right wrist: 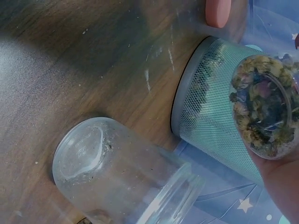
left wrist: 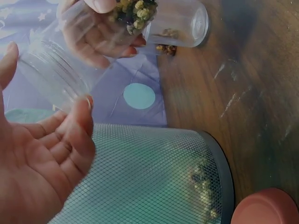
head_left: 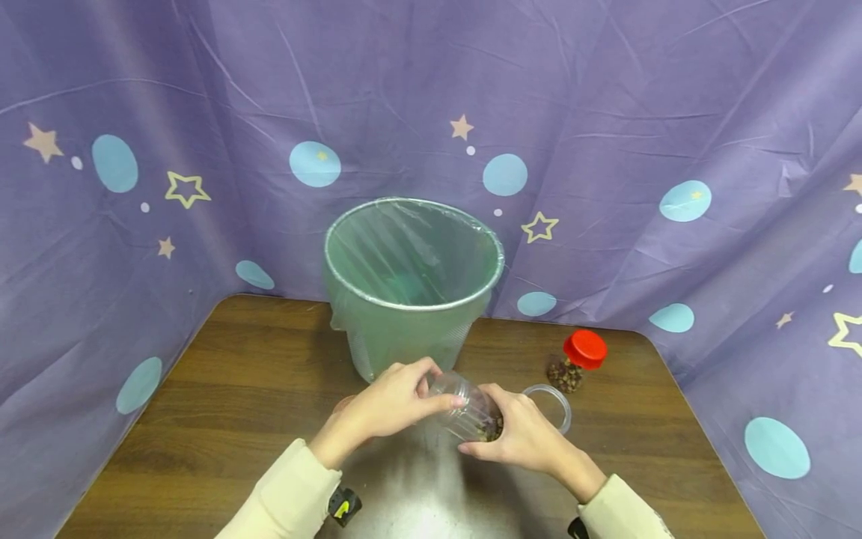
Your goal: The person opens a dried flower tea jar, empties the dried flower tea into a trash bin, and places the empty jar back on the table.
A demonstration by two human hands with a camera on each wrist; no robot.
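Finding the clear jar [head_left: 475, 412] just below the centre of the head view, we see both hands on it: the left grip [head_left: 397, 397] holds the threaded end, while the right grip [head_left: 525, 436] clasps the base end, where dried flowers [head_left: 492, 429] lie. Its long axis slants from upper left to lower right. We judge that its bearing on the mesh bin [head_left: 397, 337] matters most: the bin stands at upper centre, the threaded end faces roughly that way, and the left grip is nearer. We cannot tell whether that end is covered. A second jar [right wrist: 124, 163] stands on the counter [right wrist: 93, 84], lower left in the right wrist view.
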